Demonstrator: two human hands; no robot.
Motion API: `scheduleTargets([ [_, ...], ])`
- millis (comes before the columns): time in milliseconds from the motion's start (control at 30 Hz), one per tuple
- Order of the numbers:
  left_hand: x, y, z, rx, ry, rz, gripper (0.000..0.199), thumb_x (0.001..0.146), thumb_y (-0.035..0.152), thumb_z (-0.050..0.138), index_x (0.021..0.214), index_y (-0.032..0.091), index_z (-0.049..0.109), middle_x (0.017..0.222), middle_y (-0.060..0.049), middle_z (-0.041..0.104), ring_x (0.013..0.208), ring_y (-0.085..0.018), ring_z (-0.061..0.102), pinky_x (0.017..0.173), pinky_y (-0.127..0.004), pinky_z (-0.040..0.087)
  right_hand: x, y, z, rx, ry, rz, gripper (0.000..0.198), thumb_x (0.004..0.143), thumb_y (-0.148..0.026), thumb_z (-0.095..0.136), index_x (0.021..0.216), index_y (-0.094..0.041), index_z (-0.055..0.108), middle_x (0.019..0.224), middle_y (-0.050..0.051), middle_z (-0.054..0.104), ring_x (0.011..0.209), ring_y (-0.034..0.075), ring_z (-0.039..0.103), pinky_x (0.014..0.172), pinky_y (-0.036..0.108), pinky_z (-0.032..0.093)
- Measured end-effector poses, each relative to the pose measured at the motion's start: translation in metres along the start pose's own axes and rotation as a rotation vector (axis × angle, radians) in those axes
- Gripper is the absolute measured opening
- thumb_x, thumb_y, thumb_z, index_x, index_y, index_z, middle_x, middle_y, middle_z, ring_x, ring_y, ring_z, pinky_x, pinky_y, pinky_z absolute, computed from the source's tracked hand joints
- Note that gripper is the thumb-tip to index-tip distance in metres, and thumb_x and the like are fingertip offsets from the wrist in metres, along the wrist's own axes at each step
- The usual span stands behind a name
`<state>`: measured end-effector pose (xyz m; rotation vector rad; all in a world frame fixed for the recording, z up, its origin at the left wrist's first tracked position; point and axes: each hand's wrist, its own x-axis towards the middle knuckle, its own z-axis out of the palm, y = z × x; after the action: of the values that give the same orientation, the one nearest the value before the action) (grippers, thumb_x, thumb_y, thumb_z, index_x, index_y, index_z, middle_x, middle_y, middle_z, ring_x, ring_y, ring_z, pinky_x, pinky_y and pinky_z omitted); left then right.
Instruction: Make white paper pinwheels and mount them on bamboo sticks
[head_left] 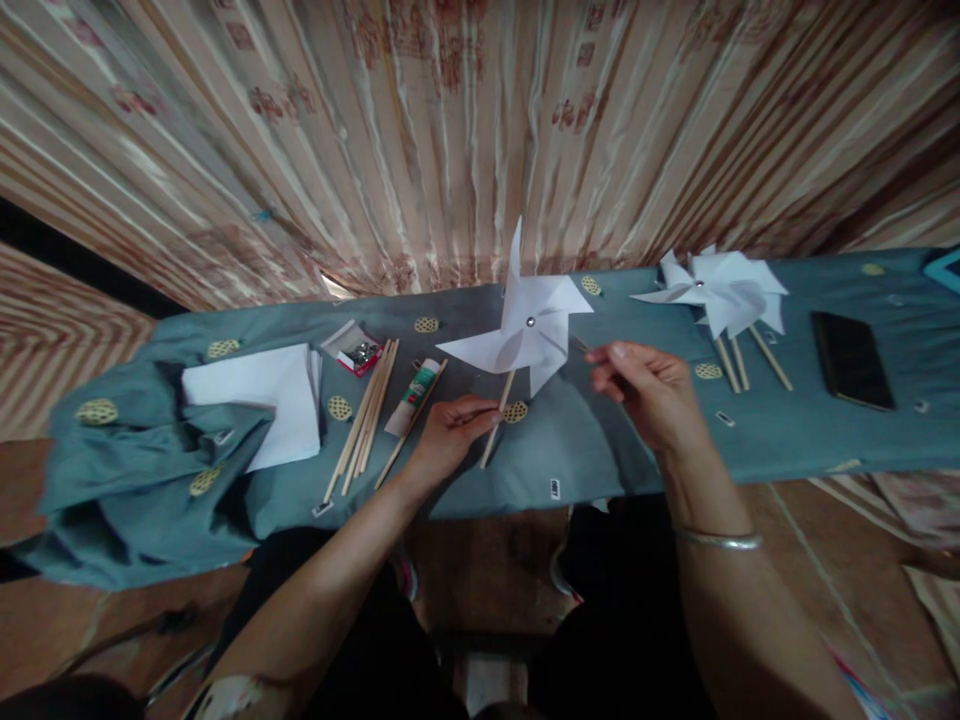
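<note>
A white paper pinwheel (534, 325) with a round silver pin at its centre stands out over the cloth-covered table. My left hand (448, 437) is closed in a pinch around its wooden stick (491, 445), below the blades. To the right of the blades, my right hand (646, 385) is closed, fingertips pinched together. A thin, short thing pokes out from those fingertips towards the pinwheel, too small to name. Further right lie several white pinwheels (735, 290) heaped together, their sticks pointing towards me.
Left of my left hand lie a glue stick (415, 395), several wooden sticks (367, 415) and a small open box of metal pins (356, 350). A stack of white paper (289, 410) sits farther left, partly under bunched cloth. A dark phone (853, 360) lies right. A curtain (450, 130) hangs behind.
</note>
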<state>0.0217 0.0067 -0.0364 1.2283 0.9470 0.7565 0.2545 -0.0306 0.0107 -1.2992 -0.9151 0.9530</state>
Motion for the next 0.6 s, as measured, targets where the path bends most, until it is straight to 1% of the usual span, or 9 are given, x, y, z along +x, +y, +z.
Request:
scheduleTargets([
  [67, 0.0, 0.0, 0.001, 0.0, -0.003, 0.005, 0.023, 0.071, 0.038, 0.079, 0.084, 0.018, 0.081, 0.083, -0.005, 0.075, 0.081, -0.019, 0.064, 0.08, -0.031, 0.047, 0.006, 0.002, -0.009, 0.049, 0.139, -0.047, 0.037, 0.063, -0.056, 0.086, 0.069, -0.021, 0.075, 0.055, -0.002, 0.066, 0.044, 0.007, 0.041, 0.042, 0.021, 0.03],
  [133, -0.001, 0.0, 0.002, 0.003, -0.014, 0.008, 0.022, 0.07, 0.037, 0.079, 0.082, 0.019, 0.081, 0.08, -0.004, 0.074, 0.079, -0.018, 0.063, 0.078, -0.03, 0.046, 0.011, 0.007, -0.015, 0.055, 0.248, -0.065, 0.035, 0.06, -0.053, 0.089, 0.07, -0.022, 0.075, 0.061, -0.001, 0.069, 0.048, 0.007, 0.047, 0.045, 0.021, 0.036],
  [233, -0.002, 0.001, 0.003, 0.007, -0.044, 0.004, 0.021, 0.07, 0.037, 0.079, 0.08, 0.019, 0.081, 0.078, -0.004, 0.073, 0.077, -0.018, 0.062, 0.077, -0.029, 0.046, 0.017, 0.015, -0.019, 0.017, 0.366, -0.107, 0.035, 0.06, -0.05, 0.088, 0.078, -0.023, 0.076, 0.074, -0.001, 0.074, 0.059, 0.01, 0.059, 0.056, 0.024, 0.047],
  [300, -0.002, 0.002, 0.003, 0.009, -0.074, -0.002, 0.021, 0.07, 0.036, 0.079, 0.08, 0.018, 0.081, 0.077, -0.004, 0.073, 0.076, -0.017, 0.061, 0.076, -0.029, 0.045, 0.02, 0.019, -0.021, 0.01, 0.416, -0.139, 0.035, 0.06, -0.047, 0.089, 0.083, -0.024, 0.077, 0.081, -0.001, 0.075, 0.068, 0.011, 0.064, 0.064, 0.025, 0.052],
  [400, -0.002, 0.002, 0.003, 0.008, -0.124, -0.018, 0.021, 0.07, 0.036, 0.079, 0.08, 0.017, 0.081, 0.077, -0.004, 0.072, 0.074, -0.017, 0.06, 0.074, -0.028, 0.045, 0.024, 0.02, -0.022, 0.059, 0.398, -0.118, 0.037, 0.059, -0.045, 0.09, 0.088, -0.025, 0.077, 0.087, -0.001, 0.076, 0.075, 0.011, 0.068, 0.07, 0.024, 0.054],
  [500, -0.001, 0.001, 0.003, 0.008, -0.14, -0.027, 0.023, 0.069, 0.036, 0.079, 0.081, 0.017, 0.081, 0.078, -0.005, 0.073, 0.074, -0.017, 0.06, 0.073, -0.028, 0.045, 0.026, 0.019, -0.021, 0.092, 0.322, -0.079, 0.037, 0.058, -0.045, 0.091, 0.087, -0.026, 0.078, 0.083, -0.001, 0.076, 0.07, 0.012, 0.067, 0.065, 0.024, 0.056],
  [600, -0.002, 0.001, 0.002, 0.013, -0.13, -0.027, 0.022, 0.069, 0.036, 0.08, 0.081, 0.017, 0.081, 0.078, -0.005, 0.073, 0.075, -0.017, 0.06, 0.074, -0.029, 0.045, 0.025, 0.019, -0.019, 0.093, 0.292, -0.086, 0.033, 0.058, -0.041, 0.091, 0.083, -0.025, 0.078, 0.075, -0.003, 0.073, 0.063, 0.01, 0.065, 0.059, 0.022, 0.055],
])
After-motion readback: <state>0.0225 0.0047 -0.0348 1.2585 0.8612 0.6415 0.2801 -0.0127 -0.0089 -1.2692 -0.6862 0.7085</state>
